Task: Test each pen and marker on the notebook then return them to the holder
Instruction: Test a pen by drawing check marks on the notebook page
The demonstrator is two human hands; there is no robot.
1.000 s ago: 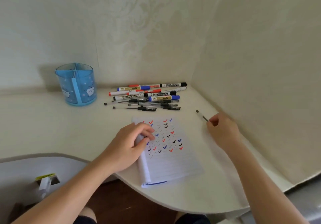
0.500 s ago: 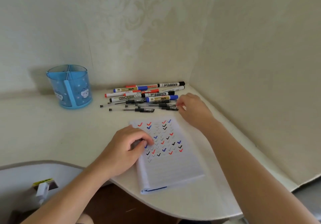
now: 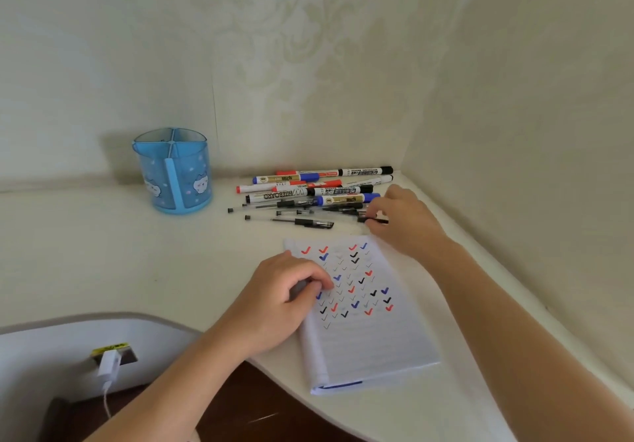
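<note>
A lined notebook point(image 3: 363, 332) lies open on the desk, its top half covered in red, blue and black check marks. My left hand point(image 3: 281, 301) rests on its left edge, fingers curled onto the page and holding it down. Behind the notebook, several whiteboard markers point(image 3: 308, 189) and thin black pens point(image 3: 302, 222) lie in a loose pile. My right hand point(image 3: 401, 218) is at the pile's right end, fingertips pinching a thin black pen point(image 3: 377, 221) that lies on the desk. The blue pen holder point(image 3: 173, 174) stands upright at the back left with nothing visible inside.
The desk point(image 3: 103, 253) sits in a corner, with one wall behind the pile and another close on the right. Its curved front edge runs below the notebook. A white unit with a plugged-in charger point(image 3: 109, 364) is at the lower left.
My right hand carried a thin pen from the right of the notebook up to the pile's right end. The view shifted slightly. My left hand stayed on the notebook.
</note>
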